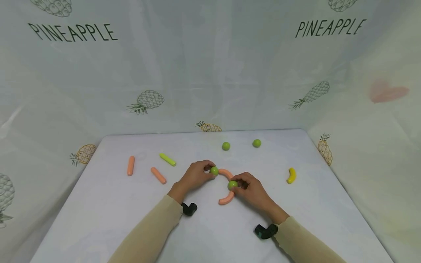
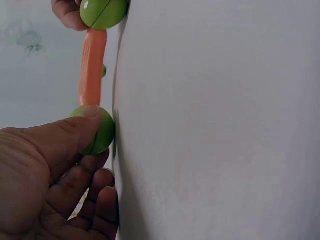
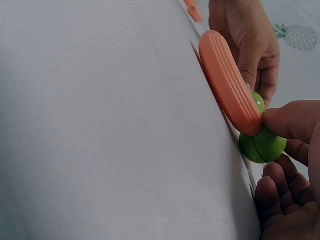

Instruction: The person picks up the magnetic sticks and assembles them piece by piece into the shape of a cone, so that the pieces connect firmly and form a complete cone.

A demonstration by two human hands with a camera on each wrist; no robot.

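Note:
With thumb and fingers, my left hand [image 1: 196, 176] pinches a green ball [image 1: 214, 171] low at the white table [image 1: 98, 219]. My right hand [image 1: 254, 190] pinches a second green ball [image 1: 232, 185], nearer to me and to the right. A curved orange piece [image 1: 226, 173] spans the two balls, its ends at each one; the left wrist view shows this orange piece [image 2: 93, 67] ridged along its length. Another curved orange piece [image 1: 226, 199] runs from the right-hand ball toward me, bending left. In the right wrist view this ridged piece [image 3: 230, 82] meets the held ball [image 3: 263, 145].
Toward the back are two green balls [image 1: 226, 146] [image 1: 257, 143]. On the left lie two straight orange sticks [image 1: 131, 165] [image 1: 158, 175] and a yellow-green stick [image 1: 167, 159]. A curved yellow piece [image 1: 291, 175] lies at right. A pineapple-print cloth [image 1: 210, 73] hangs behind the table.

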